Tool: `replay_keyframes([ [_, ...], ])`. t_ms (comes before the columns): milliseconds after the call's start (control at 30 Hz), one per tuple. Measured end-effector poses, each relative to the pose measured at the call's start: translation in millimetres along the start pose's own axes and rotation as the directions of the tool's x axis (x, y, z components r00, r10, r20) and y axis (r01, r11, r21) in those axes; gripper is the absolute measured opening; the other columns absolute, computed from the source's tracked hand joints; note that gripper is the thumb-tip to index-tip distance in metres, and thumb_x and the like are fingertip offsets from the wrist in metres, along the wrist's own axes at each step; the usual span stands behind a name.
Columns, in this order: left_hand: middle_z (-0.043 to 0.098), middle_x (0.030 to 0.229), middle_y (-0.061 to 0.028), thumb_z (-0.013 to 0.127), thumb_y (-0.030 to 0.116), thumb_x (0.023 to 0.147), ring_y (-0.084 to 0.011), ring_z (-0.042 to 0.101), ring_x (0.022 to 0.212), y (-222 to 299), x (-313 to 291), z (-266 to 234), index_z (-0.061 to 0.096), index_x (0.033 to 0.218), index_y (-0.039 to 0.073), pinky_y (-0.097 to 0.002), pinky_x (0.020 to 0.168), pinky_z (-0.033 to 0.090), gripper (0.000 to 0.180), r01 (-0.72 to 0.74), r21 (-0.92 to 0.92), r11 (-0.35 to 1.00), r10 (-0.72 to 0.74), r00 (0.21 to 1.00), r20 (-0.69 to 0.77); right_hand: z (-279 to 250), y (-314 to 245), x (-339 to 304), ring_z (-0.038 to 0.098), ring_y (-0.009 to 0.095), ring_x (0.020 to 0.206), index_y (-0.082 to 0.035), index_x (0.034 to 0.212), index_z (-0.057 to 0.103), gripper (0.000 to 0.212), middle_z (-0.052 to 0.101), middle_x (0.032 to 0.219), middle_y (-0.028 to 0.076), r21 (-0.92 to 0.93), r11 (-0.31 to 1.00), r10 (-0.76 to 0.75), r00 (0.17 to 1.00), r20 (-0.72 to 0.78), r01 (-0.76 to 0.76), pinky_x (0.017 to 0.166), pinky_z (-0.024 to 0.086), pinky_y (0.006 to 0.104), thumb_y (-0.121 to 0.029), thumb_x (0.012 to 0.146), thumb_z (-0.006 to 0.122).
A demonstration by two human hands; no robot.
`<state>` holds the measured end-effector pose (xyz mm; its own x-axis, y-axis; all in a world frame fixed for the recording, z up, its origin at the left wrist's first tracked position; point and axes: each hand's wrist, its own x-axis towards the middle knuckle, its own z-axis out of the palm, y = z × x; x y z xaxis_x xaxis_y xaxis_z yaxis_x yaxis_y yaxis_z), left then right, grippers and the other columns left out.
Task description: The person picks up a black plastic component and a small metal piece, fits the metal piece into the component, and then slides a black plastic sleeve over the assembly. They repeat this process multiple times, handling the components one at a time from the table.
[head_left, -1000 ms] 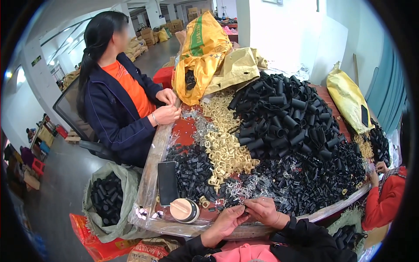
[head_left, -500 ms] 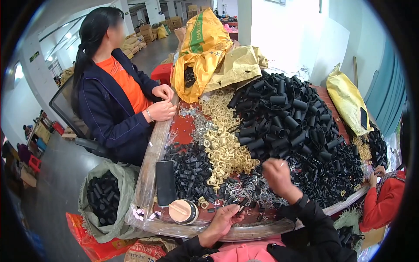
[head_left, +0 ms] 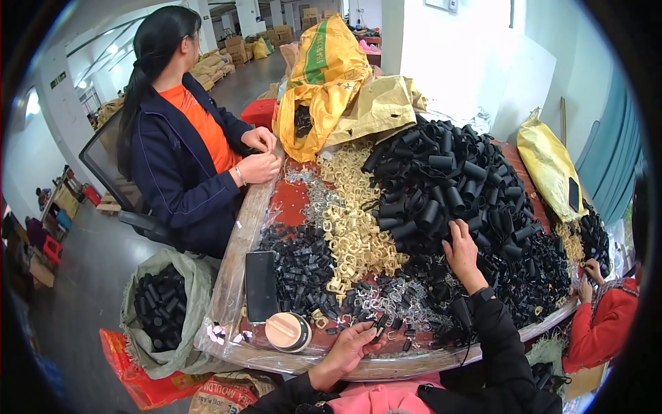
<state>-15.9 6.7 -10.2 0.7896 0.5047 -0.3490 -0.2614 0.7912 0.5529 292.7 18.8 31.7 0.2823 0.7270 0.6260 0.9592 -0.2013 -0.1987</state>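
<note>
My left hand point(head_left: 352, 348) is closed at the table's near edge, thumb and fingers pinching a small black piece point(head_left: 380, 326) whose exact kind I cannot make out. My right hand point(head_left: 463, 254) reaches to the lower edge of a large heap of rolled black straps point(head_left: 441, 186). Its fingers are stretched out and apart at the rolls; nothing shows gripped in them. Another black roll point(head_left: 461, 312) lies beside my right forearm. Between my hands are scattered silver metal buckles point(head_left: 396, 300) and small black parts. Gold-coloured rings point(head_left: 358, 241) form a band left of the heap.
A phone point(head_left: 261, 286) and a round lidded container point(head_left: 287, 332) lie near left. Small black parts point(head_left: 303, 262) are piled beside them. A co-worker point(head_left: 186, 152) sits at the left; another's red sleeve point(head_left: 603, 317) is at right. Yellow sacks point(head_left: 324, 62) stand behind. A sack of black cylinders point(head_left: 200, 276) stands below.
My right hand has moved up and away from me, from above the small parts to the strap heap, and its fingers have opened out. My left hand stays nearly in place.
</note>
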Motion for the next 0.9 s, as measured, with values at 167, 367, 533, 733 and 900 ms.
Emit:
replay_keyframes([
  [167,0.058,0.089,-0.0085,0.051,0.012,0.083,-0.0141,0.058,0.078,-2,0,3,0.049,0.101,-0.002,-0.0210,0.067,0.048,0.023,0.001,0.025,1.000,-0.001,1.000,0.017,3,3,12,0.053,0.034,0.078,-0.007,0.109,0.042,0.047,0.041,0.105,0.014,-0.088,0.990,0.125,0.981,0.148,-0.113,0.061,0.045,0.0401,-0.012,0.067,0.060],
  [367,0.058,0.090,-0.0089,0.051,0.012,0.083,-0.0142,0.057,0.078,-2,-11,4,0.050,0.099,-0.003,-0.0213,0.068,0.048,0.022,-0.040,0.021,0.999,0.039,0.998,0.039,10,5,20,0.055,0.033,0.065,-0.005,0.110,0.041,0.046,0.042,0.101,0.014,-0.296,0.945,0.204,0.957,0.208,-0.137,0.055,0.046,0.0388,-0.014,0.069,0.059],
  [533,0.057,0.093,-0.0117,0.050,0.010,0.083,-0.0156,0.058,0.079,-3,-19,-1,0.050,0.101,-0.002,-0.0228,0.070,0.048,0.022,-0.059,0.009,0.998,0.059,0.997,0.049,1,8,4,0.054,0.034,0.073,-0.005,0.108,0.043,0.042,0.044,0.101,0.015,-0.073,0.980,0.189,0.977,0.098,-0.183,0.060,0.044,0.0382,-0.010,0.069,0.058],
  [733,0.058,0.090,-0.0089,0.051,0.012,0.083,-0.0139,0.057,0.078,-5,-21,4,0.051,0.099,-0.003,-0.0215,0.069,0.048,0.022,-0.076,-0.002,0.997,0.076,0.995,0.069,-30,1,-4,0.052,0.020,0.068,-0.002,0.102,0.046,0.033,0.048,0.086,0.009,0.262,0.958,0.156,0.977,-0.149,-0.113,0.058,0.041,0.0270,-0.013,0.073,0.057],
  [900,0.058,0.089,-0.0083,0.051,0.012,0.083,-0.0138,0.057,0.078,-6,-17,2,0.052,0.099,-0.002,-0.0211,0.069,0.048,0.021,-0.077,-0.002,0.997,0.077,0.994,0.078,-35,6,-2,0.047,0.013,0.062,-0.003,0.102,0.049,0.029,0.050,0.080,0.003,0.555,0.788,0.392,0.912,-0.122,-0.265,0.059,0.039,0.0227,-0.012,0.076,0.057],
])
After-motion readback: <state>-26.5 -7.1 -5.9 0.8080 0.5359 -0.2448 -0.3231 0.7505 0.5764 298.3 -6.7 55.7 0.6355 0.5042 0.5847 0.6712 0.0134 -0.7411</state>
